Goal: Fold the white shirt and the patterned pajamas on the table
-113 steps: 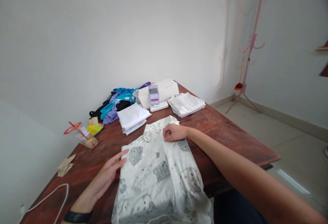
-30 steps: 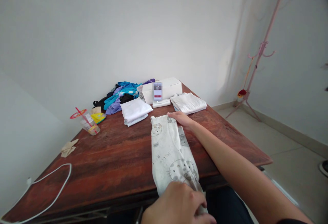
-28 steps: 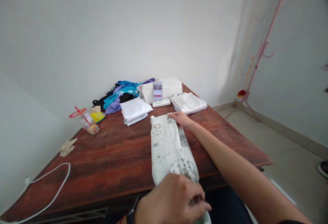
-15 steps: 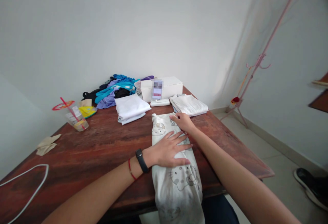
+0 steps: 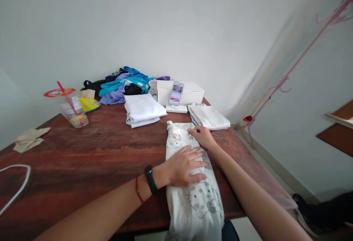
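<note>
The left hand [image 5: 186, 167] is pressing flat, fingers spread, on a white, grey-cat-printed cloth garment [image 5: 202, 198]; the right hand [image 5: 204, 137] is pinching its far right corner. The garment is overhanging the reddish-brown wooden table [image 5: 110, 136] at the near side. Keeping that pinch while stroking nearward should help flatten creases.

The white cat-printed garment [image 5: 187, 200] lies folded lengthwise, overhanging the table [image 5: 110, 141].

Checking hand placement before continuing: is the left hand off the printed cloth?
No, the left hand lies spread across the printed cloth.
</note>
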The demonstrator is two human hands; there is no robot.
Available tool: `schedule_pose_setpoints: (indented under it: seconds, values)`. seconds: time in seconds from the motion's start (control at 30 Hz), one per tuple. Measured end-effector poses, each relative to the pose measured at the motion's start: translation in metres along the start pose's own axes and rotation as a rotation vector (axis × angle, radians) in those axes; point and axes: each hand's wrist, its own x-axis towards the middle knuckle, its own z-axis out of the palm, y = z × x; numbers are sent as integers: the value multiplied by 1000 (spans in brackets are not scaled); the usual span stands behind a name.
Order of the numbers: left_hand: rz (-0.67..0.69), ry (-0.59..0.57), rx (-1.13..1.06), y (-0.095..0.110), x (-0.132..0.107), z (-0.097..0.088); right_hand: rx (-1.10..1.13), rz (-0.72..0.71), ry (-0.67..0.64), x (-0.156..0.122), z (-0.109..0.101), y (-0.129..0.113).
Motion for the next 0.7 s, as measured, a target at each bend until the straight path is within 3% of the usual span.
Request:
schedule_pose_setpoints:
  seconds: [0.1, 0.27, 0.4, 0.7]
  values:
    - [-1, -30, 23, 3, -3, -2, -2, -16, 7, -1, 0, 0]
    - [36, 45, 25, -2, -7, 0, -45, -9, 61, -2, -1, 0]
    - [87, -95, 212, -11, -7, 6, -147, 13, 134, -3, -2, 1]
    - [77, -94, 236, -13, -8, 8, -412, 248, -12, -6, -21, -3]
